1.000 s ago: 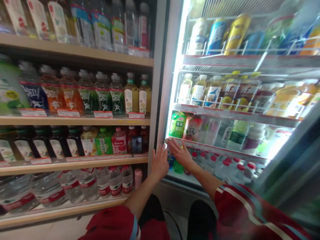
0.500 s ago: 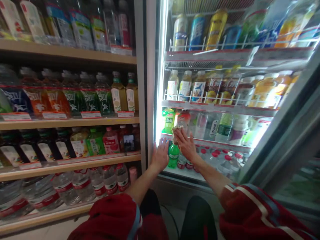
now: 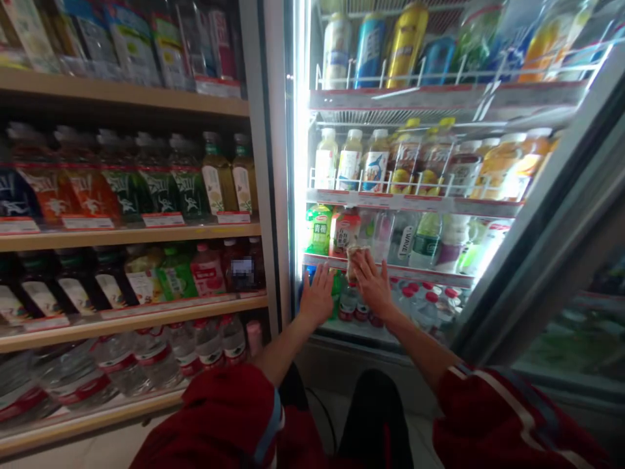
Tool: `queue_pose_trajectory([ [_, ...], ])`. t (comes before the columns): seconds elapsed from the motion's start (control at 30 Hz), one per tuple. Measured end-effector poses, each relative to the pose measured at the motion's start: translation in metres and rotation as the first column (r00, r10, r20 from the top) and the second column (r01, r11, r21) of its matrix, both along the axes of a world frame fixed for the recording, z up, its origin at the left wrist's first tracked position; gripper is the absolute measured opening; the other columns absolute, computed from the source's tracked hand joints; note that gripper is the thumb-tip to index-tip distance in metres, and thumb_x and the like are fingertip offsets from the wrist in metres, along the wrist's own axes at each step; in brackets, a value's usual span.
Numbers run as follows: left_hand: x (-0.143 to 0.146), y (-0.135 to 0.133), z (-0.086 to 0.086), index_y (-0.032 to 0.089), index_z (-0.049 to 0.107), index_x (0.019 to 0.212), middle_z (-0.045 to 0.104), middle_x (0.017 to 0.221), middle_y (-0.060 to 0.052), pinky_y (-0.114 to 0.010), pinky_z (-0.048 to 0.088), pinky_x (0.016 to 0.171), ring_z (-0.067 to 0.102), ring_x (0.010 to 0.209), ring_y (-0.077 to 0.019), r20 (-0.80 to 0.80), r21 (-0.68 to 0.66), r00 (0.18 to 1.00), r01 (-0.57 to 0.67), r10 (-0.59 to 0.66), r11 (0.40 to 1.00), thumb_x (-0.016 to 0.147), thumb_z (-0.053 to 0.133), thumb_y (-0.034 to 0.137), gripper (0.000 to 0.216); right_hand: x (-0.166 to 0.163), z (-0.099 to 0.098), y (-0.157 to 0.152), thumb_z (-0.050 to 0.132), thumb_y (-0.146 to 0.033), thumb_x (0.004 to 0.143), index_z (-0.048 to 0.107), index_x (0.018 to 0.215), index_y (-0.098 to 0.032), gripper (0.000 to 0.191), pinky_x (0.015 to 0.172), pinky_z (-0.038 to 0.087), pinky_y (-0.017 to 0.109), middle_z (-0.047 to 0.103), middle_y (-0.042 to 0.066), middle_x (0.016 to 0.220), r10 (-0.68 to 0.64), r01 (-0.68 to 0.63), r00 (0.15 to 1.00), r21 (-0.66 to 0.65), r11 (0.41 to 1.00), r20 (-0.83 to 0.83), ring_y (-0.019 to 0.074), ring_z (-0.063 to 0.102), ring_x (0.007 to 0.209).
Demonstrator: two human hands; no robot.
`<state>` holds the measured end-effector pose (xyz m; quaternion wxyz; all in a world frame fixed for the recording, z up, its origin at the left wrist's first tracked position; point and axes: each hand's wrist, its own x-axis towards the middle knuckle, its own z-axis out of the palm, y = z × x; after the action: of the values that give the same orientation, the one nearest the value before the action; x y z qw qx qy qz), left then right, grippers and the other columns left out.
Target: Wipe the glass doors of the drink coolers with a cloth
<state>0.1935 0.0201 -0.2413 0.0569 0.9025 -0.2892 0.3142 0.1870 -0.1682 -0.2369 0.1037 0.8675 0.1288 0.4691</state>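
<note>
My right hand (image 3: 372, 285) presses a crumpled beige cloth (image 3: 352, 263) at the red-and-white label strip of a lower shelf in the lit drinks cooler. Part of the cloth is hidden under its fingers. To the left, my left hand (image 3: 316, 296) is spread with its fingers apart, holding nothing, near the same strip; whether it touches is unclear. Just above the hands stand a green-labelled bottle (image 3: 319, 229) and a red-labelled bottle (image 3: 346, 229). Behind the left hand, a green bottle (image 3: 336, 293) is partly covered.
Cans and bottles fill the upper cooler shelves (image 3: 439, 95). Red-capped bottles (image 3: 430, 309) stand at the cooler's bottom. A dark diagonal frame (image 3: 547, 215) bounds the right side. On the left, wooden shelves (image 3: 146, 234) hold rows of bottled drinks, with large water bottles (image 3: 122, 361) below.
My right hand and the cloth have shifted slightly right along the strip. The left hand stays spread near it. The view has turned a little to the right.
</note>
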Motion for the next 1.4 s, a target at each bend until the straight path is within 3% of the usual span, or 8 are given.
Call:
queue_pose_trajectory([
  [0.17,0.001,-0.005,0.001,0.010,0.030,0.141,0.025,0.151,-0.015,-0.055,0.019,0.112,0.018,0.141,-0.0267,0.003,0.006,1.000,0.010,-0.010,1.000,0.080,0.046,0.021,0.063,-0.010,-0.016,-0.021,0.042,-0.009,0.083,0.043,0.137,-0.020,0.055,0.113,0.002,0.053,0.039,0.009,0.145,0.032,-0.035,0.998,-0.043,0.998,-0.056,0.0215,0.012,0.143],
  [0.33,0.003,-0.013,0.005,0.009,0.027,0.142,0.023,0.151,-0.016,-0.056,0.018,0.112,0.016,0.142,-0.0265,0.026,0.020,1.000,-0.004,0.003,1.000,0.080,0.049,0.026,0.067,-0.012,-0.011,-0.031,0.044,-0.012,0.082,0.043,0.137,-0.018,0.055,0.112,0.004,0.055,0.037,0.011,0.146,-0.022,0.022,1.000,0.071,0.997,-0.008,0.0249,0.018,0.141],
  [0.53,0.000,-0.025,0.009,0.010,0.026,0.143,0.020,0.152,-0.015,-0.055,0.017,0.113,0.013,0.142,-0.0262,0.018,0.064,1.000,0.013,-0.014,0.998,0.082,0.049,0.031,0.068,-0.020,-0.018,-0.040,0.042,-0.010,0.082,0.046,0.135,-0.018,0.053,0.113,0.001,0.052,0.043,0.010,0.143,0.000,0.000,0.999,-0.014,1.000,-0.047,0.0236,0.020,0.141],
  [0.73,-0.002,-0.032,0.013,0.009,0.026,0.142,0.018,0.153,-0.015,-0.055,0.015,0.113,0.014,0.142,-0.0265,-0.010,0.062,0.999,0.031,-0.030,0.998,0.082,0.047,0.027,0.066,-0.016,-0.006,-0.052,0.046,-0.014,0.082,0.049,0.132,-0.016,0.050,0.112,0.002,0.054,0.038,0.012,0.146,-0.093,0.091,0.995,0.102,0.991,0.020,0.0269,0.024,0.139],
  [0.93,-0.005,-0.041,0.011,0.010,0.029,0.142,0.021,0.152,-0.015,-0.054,0.016,0.113,0.017,0.142,-0.0261,0.024,0.062,0.998,0.057,-0.058,0.996,0.081,0.047,0.025,0.066,-0.025,-0.025,-0.054,0.041,-0.011,0.082,0.047,0.134,-0.018,0.052,0.112,0.004,0.053,0.041,0.011,0.144,-0.071,0.074,0.997,0.074,0.995,-0.034,0.0233,0.017,0.142],
  [1.13,-0.006,-0.061,0.015,0.010,0.028,0.142,0.022,0.152,-0.014,-0.054,0.017,0.113,0.015,0.142,-0.0261,0.043,0.074,0.993,0.102,-0.106,0.992,0.079,0.048,0.024,0.068,-0.026,-0.011,-0.072,0.044,-0.015,0.083,0.046,0.134,-0.017,0.052,0.112,0.006,0.054,0.037,0.013,0.146,-0.152,0.143,0.987,0.178,0.974,0.043,0.0255,0.021,0.140],
  [1.4,-0.016,-0.090,0.018,0.010,0.030,0.142,0.019,0.153,-0.014,-0.055,0.017,0.113,0.016,0.142,-0.0264,0.033,0.104,0.978,0.200,-0.204,0.974,0.081,0.045,0.024,0.064,-0.046,-0.030,-0.097,0.046,-0.017,0.083,0.051,0.130,-0.016,0.048,0.112,0.004,0.052,0.042,0.012,0.143,-0.166,0.163,0.986,0.141,0.977,0.008,0.0251,0.023,0.139],
])
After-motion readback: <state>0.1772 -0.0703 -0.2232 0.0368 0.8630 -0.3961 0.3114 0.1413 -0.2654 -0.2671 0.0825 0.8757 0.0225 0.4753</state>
